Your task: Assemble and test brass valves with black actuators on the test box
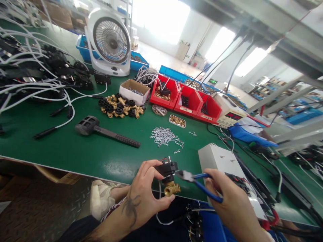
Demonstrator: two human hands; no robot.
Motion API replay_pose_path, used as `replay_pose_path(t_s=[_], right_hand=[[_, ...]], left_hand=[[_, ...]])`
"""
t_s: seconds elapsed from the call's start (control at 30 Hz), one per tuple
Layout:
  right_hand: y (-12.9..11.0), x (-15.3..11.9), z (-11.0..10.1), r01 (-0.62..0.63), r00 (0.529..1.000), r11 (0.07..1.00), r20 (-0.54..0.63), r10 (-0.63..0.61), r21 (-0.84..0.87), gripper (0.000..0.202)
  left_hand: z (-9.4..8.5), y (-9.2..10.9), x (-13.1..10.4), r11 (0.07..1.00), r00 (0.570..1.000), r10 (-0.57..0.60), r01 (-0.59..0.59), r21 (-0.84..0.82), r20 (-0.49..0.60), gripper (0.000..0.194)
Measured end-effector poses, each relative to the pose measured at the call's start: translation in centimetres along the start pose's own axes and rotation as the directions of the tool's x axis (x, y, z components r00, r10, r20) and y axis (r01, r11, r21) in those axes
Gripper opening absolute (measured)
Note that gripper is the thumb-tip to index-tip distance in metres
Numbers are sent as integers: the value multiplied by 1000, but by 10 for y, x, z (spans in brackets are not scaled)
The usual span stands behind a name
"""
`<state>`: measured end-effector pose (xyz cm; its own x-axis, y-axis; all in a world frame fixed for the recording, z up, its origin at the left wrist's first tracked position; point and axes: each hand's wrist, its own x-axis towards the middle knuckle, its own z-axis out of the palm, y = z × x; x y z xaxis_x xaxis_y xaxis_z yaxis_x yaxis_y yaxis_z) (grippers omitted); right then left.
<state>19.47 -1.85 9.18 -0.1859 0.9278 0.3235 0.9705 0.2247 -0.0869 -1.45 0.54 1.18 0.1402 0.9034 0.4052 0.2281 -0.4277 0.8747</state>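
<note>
My left hand [143, 188] grips a brass valve [172, 189] with a black housing [166, 168] on top, thumb at the brass body and fingers over the housing. A white cable hangs down from it. In my right hand [227, 198] is a pair of blue-handled pliers [188, 176], its handles spread somewhat. The jaws reach to the right side of the black housing; whether they pinch anything there is too small to tell. Beyond the hands lies a loose pile of silver R-shaped clips [164, 136], with a single clip [177, 151] nearer to the valve.
A rubber mallet [108, 131] lies left on the green bench [106, 158]. Behind are brass fittings [121, 107], a white carton [135, 91], red bins [188, 100] and a fan [109, 40]. A grey box [214, 158] stands right; cabled black units [58, 67] crowd the left.
</note>
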Motion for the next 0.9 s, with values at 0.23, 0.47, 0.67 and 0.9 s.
replay_pose_path(t_s=[0.23,0.47,0.67,0.9], right_hand=[[0,0,1,100,987,995,130,-97,-15,20],[0,0,1,27,999,1000,-17,-27,3,16],[-1,2,2,-7,1000,999,-24,8,37,15],[0,2,5,99,987,994,131,-93,-41,22]], left_hand=[[1,-2,-2,1000,1000,-5,5,11,1,40],[1,-3,0,1000,1000,4,-4,14,8,40],[0,-2,0,1000,1000,4,-4,15,14,39],[0,-4,0,999,1000,20,-21,30,21,40]])
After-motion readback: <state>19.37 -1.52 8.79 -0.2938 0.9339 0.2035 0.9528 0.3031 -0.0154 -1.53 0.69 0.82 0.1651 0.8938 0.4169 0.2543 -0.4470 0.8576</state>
